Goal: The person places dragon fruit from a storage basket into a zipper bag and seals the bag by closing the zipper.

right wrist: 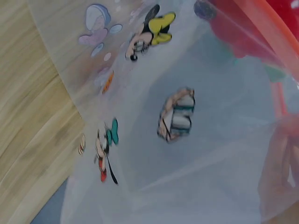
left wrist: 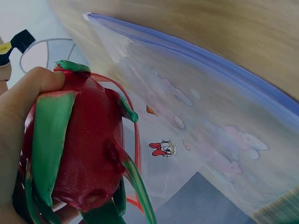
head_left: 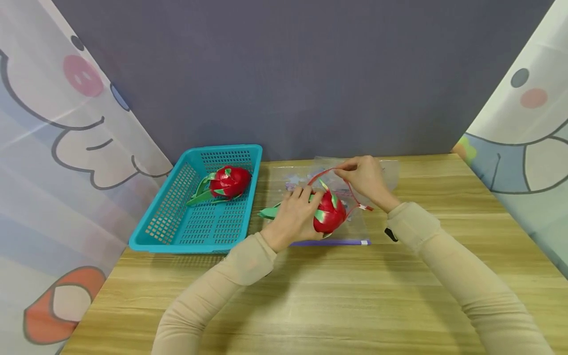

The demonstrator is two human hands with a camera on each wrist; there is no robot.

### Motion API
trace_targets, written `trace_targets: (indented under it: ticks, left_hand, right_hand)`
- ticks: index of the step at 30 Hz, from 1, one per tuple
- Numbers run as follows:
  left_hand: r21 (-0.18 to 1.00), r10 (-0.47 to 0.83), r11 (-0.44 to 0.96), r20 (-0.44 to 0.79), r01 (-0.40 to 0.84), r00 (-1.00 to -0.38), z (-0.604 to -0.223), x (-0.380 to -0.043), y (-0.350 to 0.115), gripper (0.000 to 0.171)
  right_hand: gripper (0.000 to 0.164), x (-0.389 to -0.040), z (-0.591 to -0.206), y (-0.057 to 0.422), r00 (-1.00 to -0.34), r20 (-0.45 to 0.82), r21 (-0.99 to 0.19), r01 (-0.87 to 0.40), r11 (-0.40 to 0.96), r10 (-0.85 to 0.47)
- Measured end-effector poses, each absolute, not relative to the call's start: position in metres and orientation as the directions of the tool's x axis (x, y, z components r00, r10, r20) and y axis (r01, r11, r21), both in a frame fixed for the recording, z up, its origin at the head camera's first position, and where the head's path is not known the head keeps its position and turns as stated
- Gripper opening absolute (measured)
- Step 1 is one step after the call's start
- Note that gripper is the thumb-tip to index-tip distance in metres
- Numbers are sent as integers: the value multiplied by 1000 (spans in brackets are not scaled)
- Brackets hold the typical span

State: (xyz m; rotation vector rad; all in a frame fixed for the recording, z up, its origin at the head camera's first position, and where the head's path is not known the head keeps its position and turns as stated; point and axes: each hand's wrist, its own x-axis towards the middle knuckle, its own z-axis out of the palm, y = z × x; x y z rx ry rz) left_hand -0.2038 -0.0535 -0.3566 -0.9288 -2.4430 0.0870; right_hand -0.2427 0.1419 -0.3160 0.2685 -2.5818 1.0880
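My left hand point(head_left: 293, 217) grips a toy dragon fruit point(head_left: 330, 217), red with green leaf tips, its fingers curled over the leafy side. In the left wrist view the thumb presses on the fruit point(left wrist: 96, 140). My right hand point(head_left: 365, 178) pinches the red zip edge of a clear printed bag point(right wrist: 140, 186), whose mouth is spread in a loop. The fruit is at this mouth; how far inside it lies I cannot tell. Below them lies another clear printed bag point(left wrist: 210, 116) with a purple-blue zip point(head_left: 333, 242).
A turquoise plastic basket point(head_left: 254, 202) stands on the left, holding a second toy dragon fruit point(head_left: 230, 181). The wooden table point(head_left: 310, 305) meets a dark grey panel point(head_left: 301, 79) at the back. Cartoon-print curtains point(head_left: 49, 197) hang on both sides.
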Motion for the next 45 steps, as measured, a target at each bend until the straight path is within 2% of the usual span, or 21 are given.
trace_targets:
  ticks: [6,14,25,29,34,38,45]
  left_hand:
    - [-192,613,782,405,593,-678,-355,-204,-52,93]
    - [-172,578,806,439,566,-688,-356,-211,-53,90]
    - [-55,417,897,433,439,-799,-344,-218,-41,92]
    - [-114,412,908,417,403,-810,-346,-225,-37,95]
    - [-206,432,901,370,381,-823,-350,-232,-31,85]
    - [-198,412,909,297,366,-862,-350,-234,-27,76]
    - [-211,352,922,117,323,-929,-345,-237,-18,75]
  right_hand:
    - [17,-239,-315,141,-947,313,-685,-279,673,-75]
    - [16,-235,-316,137,-943,316,-670,-298,680,-102]
    - [16,-231,-307,134,-947,296,-697,-305,649,-127]
    - [16,-228,-302,134,-953,272,-714,-294,636,-136]
    - [14,-226,-296,137,-946,280,-699,-317,641,-162]
    - [14,-224,-294,140,-929,317,-667,-362,651,-192]
    - [7,-223,-293,144,-826,485,-514,-534,671,-287]
